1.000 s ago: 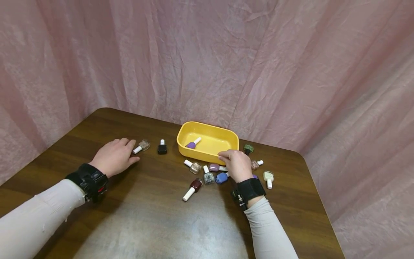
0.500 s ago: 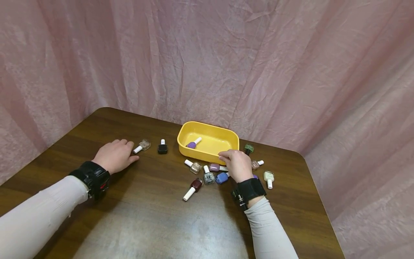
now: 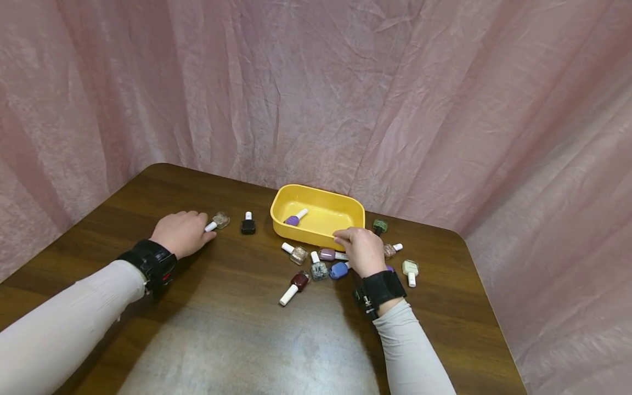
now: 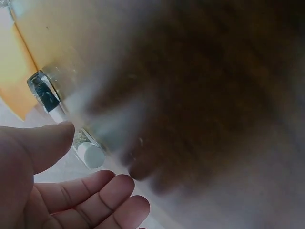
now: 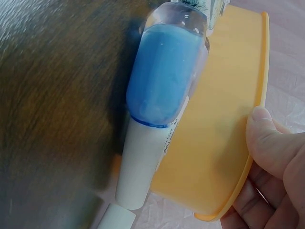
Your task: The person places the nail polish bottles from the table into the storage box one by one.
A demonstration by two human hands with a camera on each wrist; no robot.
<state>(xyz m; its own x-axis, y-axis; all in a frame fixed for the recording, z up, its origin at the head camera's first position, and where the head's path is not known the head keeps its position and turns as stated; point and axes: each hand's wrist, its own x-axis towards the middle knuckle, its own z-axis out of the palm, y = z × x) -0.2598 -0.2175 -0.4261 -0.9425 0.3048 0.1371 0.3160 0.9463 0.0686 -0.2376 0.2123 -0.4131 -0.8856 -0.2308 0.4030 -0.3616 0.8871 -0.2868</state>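
Just ahead-left of the right hand [image 3: 364, 251] sat one yellow tub [image 3: 303, 236], rim pinched between thumb and fingers, presumably for steadiness! One purple bottle [image 3: 292, 221] lay inside; eleven more bottles [image 3: 339, 270] showed around the hands. The left hand [image 3: 181, 234], loosely parted, gripped nothing beside one glittery bottle [image 3: 222, 220].

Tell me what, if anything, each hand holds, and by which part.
The right hand holds the yellow tray by its near rim, toward the right end. The left hand, open beside the white cap of the leftmost bottle, holds nothing.
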